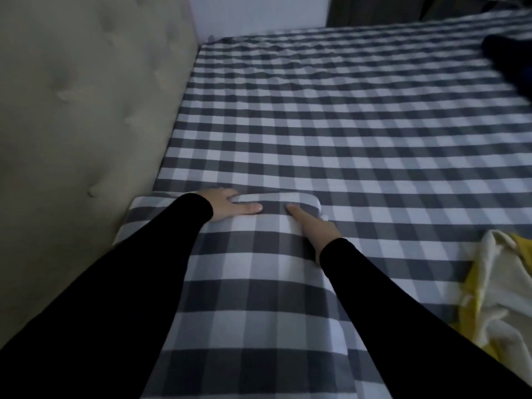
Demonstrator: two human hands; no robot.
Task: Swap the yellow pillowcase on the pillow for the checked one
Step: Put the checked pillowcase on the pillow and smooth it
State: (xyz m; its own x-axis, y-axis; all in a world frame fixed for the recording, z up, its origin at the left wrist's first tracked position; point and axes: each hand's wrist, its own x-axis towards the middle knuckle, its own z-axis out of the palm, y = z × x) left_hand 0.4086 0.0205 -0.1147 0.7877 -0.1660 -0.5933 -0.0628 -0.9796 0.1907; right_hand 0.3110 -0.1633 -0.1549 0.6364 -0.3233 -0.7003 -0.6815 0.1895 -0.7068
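No writing shows. The pillow [253,283] in the checked pillowcase lies at six o'clock; left hand [227,207] and right hand [313,228] press it, fingers straight. The yellow pillowcase [495,286] at four o'clock is cut off.

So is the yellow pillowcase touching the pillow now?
Apart. The head view shows the yellow pillowcase crumpled at the right on the checked sheet, with a strip of sheet between it and the checked pillow.

headboard [72,110] walling left, open checked sheet [345,125] ahead, yellow pillowcase [498,283] right
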